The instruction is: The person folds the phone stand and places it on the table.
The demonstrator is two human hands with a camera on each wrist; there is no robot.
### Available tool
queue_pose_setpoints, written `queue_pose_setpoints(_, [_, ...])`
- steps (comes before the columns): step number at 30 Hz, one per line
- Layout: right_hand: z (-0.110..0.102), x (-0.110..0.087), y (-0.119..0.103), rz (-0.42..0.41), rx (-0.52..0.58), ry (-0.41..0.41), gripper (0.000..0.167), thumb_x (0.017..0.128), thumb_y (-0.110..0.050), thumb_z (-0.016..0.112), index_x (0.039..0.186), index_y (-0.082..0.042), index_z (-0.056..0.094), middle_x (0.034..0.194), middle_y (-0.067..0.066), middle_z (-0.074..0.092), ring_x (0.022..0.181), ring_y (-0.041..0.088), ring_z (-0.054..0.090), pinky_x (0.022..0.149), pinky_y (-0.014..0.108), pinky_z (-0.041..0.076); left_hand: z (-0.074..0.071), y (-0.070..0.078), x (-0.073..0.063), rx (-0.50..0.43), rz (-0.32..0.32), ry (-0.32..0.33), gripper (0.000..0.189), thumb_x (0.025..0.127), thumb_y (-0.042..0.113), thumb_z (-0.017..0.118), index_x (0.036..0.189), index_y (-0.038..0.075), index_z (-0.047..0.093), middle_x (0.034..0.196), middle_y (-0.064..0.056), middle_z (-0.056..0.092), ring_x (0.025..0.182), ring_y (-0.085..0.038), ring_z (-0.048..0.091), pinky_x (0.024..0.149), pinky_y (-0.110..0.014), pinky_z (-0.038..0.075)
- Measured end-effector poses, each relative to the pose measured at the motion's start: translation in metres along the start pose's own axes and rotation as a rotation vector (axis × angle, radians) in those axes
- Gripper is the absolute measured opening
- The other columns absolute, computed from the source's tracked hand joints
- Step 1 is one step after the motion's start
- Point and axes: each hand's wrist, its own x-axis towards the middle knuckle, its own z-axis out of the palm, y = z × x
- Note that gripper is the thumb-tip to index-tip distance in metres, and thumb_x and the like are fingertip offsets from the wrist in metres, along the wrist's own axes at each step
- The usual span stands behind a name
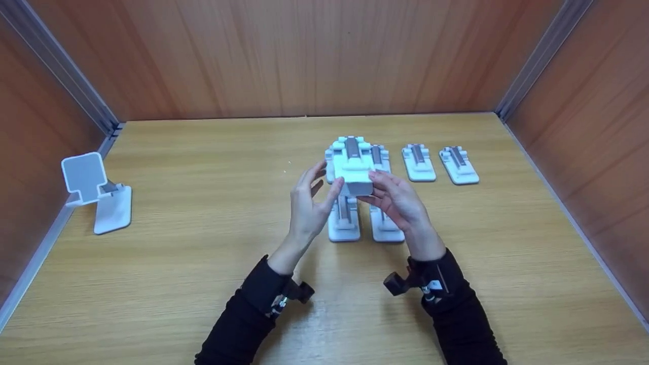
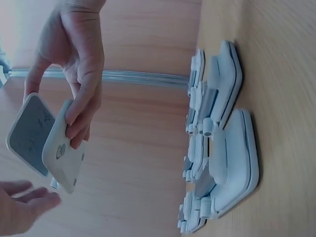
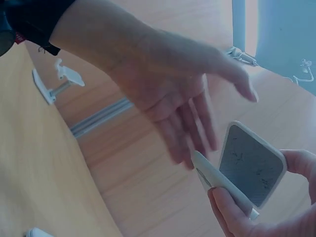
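Note:
A white folding phone stand (image 1: 353, 175) with a grey pad is held up above the table, its plate partly swung away from its base. My right hand (image 1: 403, 203) pinches it by the edges, thumb on one panel and fingers on the other, as the left wrist view shows. My left hand (image 1: 310, 210) is just left of the stand, its fingers extended. In the right wrist view the left fingers (image 3: 185, 133) are fairly straight near the stand's edge; whether they touch it I cannot tell. Beneath and behind the held stand lie several folded phone stands (image 1: 344, 225), partly hidden.
An unfolded phone stand (image 1: 112, 210) stands at the far left, beside the left wall. Two folded stands, one (image 1: 419, 163) nearer and another (image 1: 459, 166) further right, lie apart from the rest. Wooden panels (image 1: 304, 61) enclose the table (image 1: 213, 203) at the back and both sides.

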Motion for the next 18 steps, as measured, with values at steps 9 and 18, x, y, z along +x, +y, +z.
queue_pose_setpoints(9, [0.0023, -0.0036, -0.0025, -0.040, -0.013, -0.011, 0.034, 0.087, -0.008, 0.049, 0.116, 0.009, 0.043, 0.097, 0.011, 0.060, 0.090, 0.020, 0.059, 0.085, 0.039, 0.046, -0.0018, 0.0038, 0.0060, -0.245, -0.422, -0.132, 0.054, 0.086, 0.027, 0.054, 0.124, -0.009, 0.043, 0.108, -0.019, 0.058, 0.086, -0.027, 0.058, 0.073, -0.033, 0.051])
queue_pose_setpoints(18, [0.0025, -0.0030, -0.0024, -0.040, -0.045, -0.015, 0.041, 0.088, -0.006, 0.049, 0.125, 0.009, 0.037, 0.100, 0.011, 0.059, 0.092, 0.020, 0.058, 0.086, 0.038, 0.045, -0.0012, 0.0048, 0.0053, -0.355, -0.407, -0.098, 0.050, 0.082, 0.016, 0.059, 0.120, -0.013, 0.044, 0.089, -0.018, 0.063, 0.073, -0.024, 0.062, 0.066, -0.032, 0.053])
